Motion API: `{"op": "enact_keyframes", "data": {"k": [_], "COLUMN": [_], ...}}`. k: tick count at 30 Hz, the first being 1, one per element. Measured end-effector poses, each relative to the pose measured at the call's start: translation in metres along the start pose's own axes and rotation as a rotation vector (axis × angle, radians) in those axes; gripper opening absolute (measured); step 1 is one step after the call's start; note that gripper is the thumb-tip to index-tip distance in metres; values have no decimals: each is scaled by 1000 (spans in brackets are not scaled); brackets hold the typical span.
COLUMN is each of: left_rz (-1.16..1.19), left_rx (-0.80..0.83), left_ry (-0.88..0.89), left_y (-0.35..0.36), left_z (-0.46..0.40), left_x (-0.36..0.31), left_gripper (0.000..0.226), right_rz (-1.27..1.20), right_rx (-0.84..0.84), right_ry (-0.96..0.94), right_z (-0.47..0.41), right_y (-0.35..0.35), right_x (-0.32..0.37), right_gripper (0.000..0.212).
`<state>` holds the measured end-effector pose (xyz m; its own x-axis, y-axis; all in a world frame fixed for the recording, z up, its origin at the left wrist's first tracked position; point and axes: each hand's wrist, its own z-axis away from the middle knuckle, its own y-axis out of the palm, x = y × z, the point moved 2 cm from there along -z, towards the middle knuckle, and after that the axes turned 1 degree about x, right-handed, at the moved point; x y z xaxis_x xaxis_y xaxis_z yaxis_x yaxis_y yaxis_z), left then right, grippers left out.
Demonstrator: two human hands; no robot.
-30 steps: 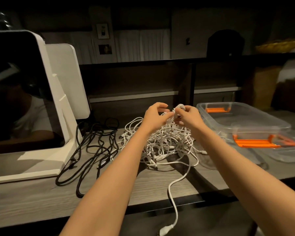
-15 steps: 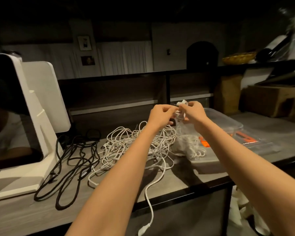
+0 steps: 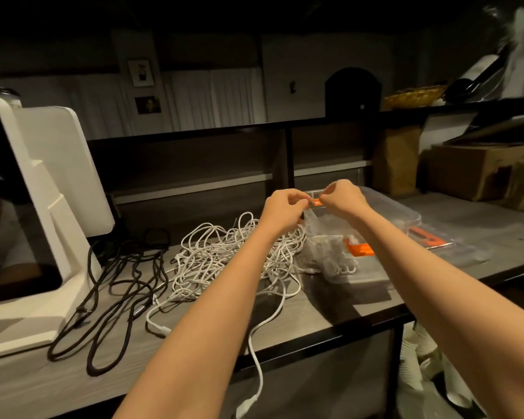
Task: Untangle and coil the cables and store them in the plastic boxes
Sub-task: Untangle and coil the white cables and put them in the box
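- Nearest me, one white lead [image 3: 256, 352] hangs off the counter [image 3: 321, 316] edge, its plug dangling below; a second ago it hung much the same, so nothing there has been freed.
- On the counter the white tangle [image 3: 224, 261] lies in a loose heap, lower and flatter than a second ago, when the hands were lifting its top strands. The black cable [image 3: 112, 297] sprawls to its left, by the white stand [image 3: 43, 237], untouched.
- Just beyond, a clear bag [image 3: 324, 249] with a small white coil inside hangs from the fingers over the near end of the box [image 3: 387, 207]. A second ago no bag showed; half a second ago it was already up.
- The left hand [image 3: 282, 207] and right hand [image 3: 342, 198] are raised close together, each pinching the bag's top edge, fingers curled. They look to be closing or opening it; I cannot tell which.
- The view has swung right, bringing the box and its orange-clipped lid [image 3: 430, 237] more to the centre.
- My read: one coil is bagged and about to go in the box, while the main tangle and black cable remain to be sorted.
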<state>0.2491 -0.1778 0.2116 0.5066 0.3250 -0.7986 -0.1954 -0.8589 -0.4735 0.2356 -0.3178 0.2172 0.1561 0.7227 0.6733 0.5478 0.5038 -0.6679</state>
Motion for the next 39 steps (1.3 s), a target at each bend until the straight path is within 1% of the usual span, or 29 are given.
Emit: {"op": "enact_keyframes", "data": {"k": [3, 5, 6, 8, 11, 13, 15, 18, 20, 22, 25, 28, 30, 31, 33, 35, 37, 39], "left_rz": [2, -18, -29, -34, -54, -55, -51, -83, -93, -88, -109, -119, -115, -112, -92, -57, 0, 83], "left_rx": [6, 6, 4, -1, 23, 65, 107, 161, 199, 235, 280, 330, 377, 396, 413, 403, 387, 418], "left_ry": [-42, -68, -82, -112, -187, -256, -311, -348, -363, -378, -375, -372, -388, -399, -426, -460, -483, -492], "left_y": [-13, -22, -27, -38, -50, -55, -58, -60, -61, -60, -58, -55, -52, -51, -49, -48, -49, -51], "left_z": [4, 8, 10, 16, 24, 31, 39, 46, 48, 49, 48, 47, 46, 47, 48, 48, 47, 46], "left_x": [1, 5, 7, 13, 23, 30, 38, 50, 57, 61, 63, 66, 68, 68, 67, 66, 66, 65], "left_gripper": [13, 15, 15, 17, 18, 18, 18, 17, 16, 16, 20, 26, 28, 29, 32, 39, 49, 53], "right_rz": [-172, -273, -274, -218, -144, -89, -35, 151, 327, 450, 482, 497, 466, 416, 268, 125, 37, -31], "right_rx": [-13, 45, 77, 125, 197, 322, 513, 744, 859, 912, 897, 957, 974, 954, 863, 748, 645, 545], "right_ry": [-137, -200, -224, -254, -234, -200, -157, -118, -105, -104, -100, -74, -83, -93, -111, -132, -153, -161], "right_z": [8, 18, 24, 32, 38, 44, 51, 59, 62, 63, 62, 64, 65, 65, 61, 56, 50, 44], "right_y": [2, 6, 9, 18, 32, 41, 50, 61, 68, 72, 74, 77, 80, 82, 83, 82, 82, 81], "right_x": [16, 29, 37, 49, 58, 59, 58, 50, 46, 44, 43, 43, 42, 42, 44, 46, 48, 47], "right_gripper": [19, 21, 22, 23, 22, 22, 19, 16, 21, 26, 23, 23, 22, 18, 4, 12, 19, 23]}}
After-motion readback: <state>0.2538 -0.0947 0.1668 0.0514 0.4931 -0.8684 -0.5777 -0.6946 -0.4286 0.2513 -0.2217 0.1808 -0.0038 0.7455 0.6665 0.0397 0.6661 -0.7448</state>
